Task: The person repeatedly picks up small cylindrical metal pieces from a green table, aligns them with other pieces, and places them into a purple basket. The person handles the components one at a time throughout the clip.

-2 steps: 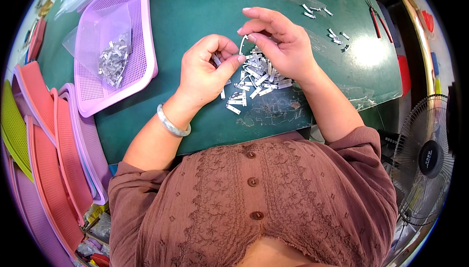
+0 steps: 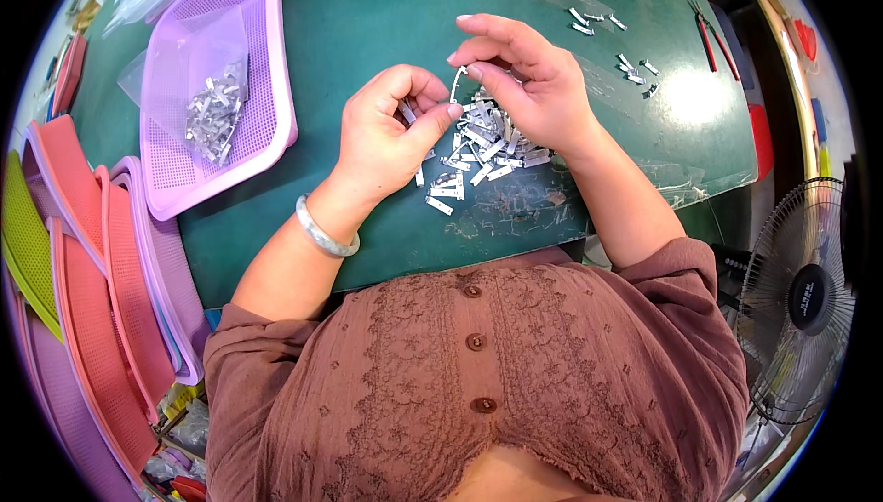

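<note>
A thin, pale curved strip (image 2: 457, 84) stands between my hands above the table. My left hand (image 2: 386, 125) is closed, pinching its lower end between thumb and forefinger; a small silver metal piece (image 2: 407, 112) also shows within the curled fingers. At the upper end, the thumb and forefinger of my right hand (image 2: 538, 84) close on the strip, while its other fingers are held loosely away. Just beneath and between the hands lies a loose pile of small silver metal pieces (image 2: 492, 139), partly hidden by my right hand.
A purple perforated basket (image 2: 283, 88) at the left holds a clear bag of metal pieces (image 2: 216, 116). Small groups of pieces (image 2: 630, 70) lie at the far right, near red-handled pliers (image 2: 708, 42). Stacked baskets (image 2: 101, 318) stand at left, a fan (image 2: 800, 300) at right.
</note>
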`<state>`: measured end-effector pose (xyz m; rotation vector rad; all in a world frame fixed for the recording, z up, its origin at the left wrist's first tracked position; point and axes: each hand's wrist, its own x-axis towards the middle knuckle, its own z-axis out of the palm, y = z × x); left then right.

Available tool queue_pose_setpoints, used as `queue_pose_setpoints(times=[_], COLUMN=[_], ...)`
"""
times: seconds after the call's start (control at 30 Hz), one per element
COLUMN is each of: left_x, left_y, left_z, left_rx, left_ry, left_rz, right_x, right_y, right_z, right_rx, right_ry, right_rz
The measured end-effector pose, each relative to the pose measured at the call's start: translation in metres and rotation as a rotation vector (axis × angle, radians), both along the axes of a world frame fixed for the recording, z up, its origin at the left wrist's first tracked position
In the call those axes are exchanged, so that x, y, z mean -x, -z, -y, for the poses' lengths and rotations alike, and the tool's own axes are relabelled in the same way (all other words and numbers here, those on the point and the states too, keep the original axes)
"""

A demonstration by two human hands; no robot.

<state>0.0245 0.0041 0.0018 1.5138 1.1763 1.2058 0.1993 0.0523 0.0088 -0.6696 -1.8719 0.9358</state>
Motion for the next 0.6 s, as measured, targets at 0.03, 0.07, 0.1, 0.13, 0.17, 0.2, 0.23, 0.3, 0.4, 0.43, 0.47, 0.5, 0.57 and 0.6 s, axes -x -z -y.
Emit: queue_pose_setpoints(times=[0.03,0.07,0.1,0.13,0.17,0.2,0.23,0.3,0.4,0.43,0.47,0.5,0.57,0.6], left_x=[0.002,0.004,0.002,0.005,0.006,0.006,0.005,0.004,0.000,-0.003,-0.004,-0.002,0.003,0.007], left_y=[0.000,0.001,0.003,0.004,0.004,0.000,0.001,0.002,-0.007,-0.007,-0.007,-0.008,-0.018,-0.026], left_z=[0.000,0.000,0.002,0.002,-0.001,0.000,-0.003,-0.001,0.004,0.002,0.004,0.006,0.014,0.019], left_rx=[0.013,0.025,0.026,0.016,-0.020,-0.063,-0.014,0.041,0.256,0.291,0.326,0.387,0.475,0.507], left_ry=[0.007,0.010,0.003,-0.021,-0.042,-0.039,-0.026,-0.028,-0.035,-0.029,-0.016,-0.025,-0.029,-0.025], left_rz=[0.023,0.045,0.072,0.085,0.050,0.012,0.058,0.167,0.448,0.518,0.583,0.688,0.887,0.975], right_x=[0.001,0.001,-0.001,0.005,0.008,0.007,0.005,0.006,0.007,0.007,0.008,0.009,0.009,0.010], right_y=[-0.002,-0.002,-0.001,0.001,0.001,-0.001,0.002,0.000,-0.001,0.000,-0.002,-0.003,-0.005,-0.006], right_z=[-0.002,-0.002,-0.001,-0.003,-0.004,0.000,0.001,0.004,0.005,0.006,0.009,0.011,0.013,0.013], right_rx=[-0.011,-0.008,-0.005,-0.012,-0.033,-0.036,-0.008,0.013,0.002,-0.029,-0.034,-0.037,-0.053,-0.063], right_ry=[-0.019,-0.015,-0.016,-0.035,0.004,0.032,0.028,-0.010,-0.058,-0.038,-0.052,-0.063,-0.078,-0.081], right_rz=[0.018,0.027,0.035,0.028,-0.027,-0.002,-0.018,-0.024,0.010,0.019,0.018,0.018,0.028,0.035])
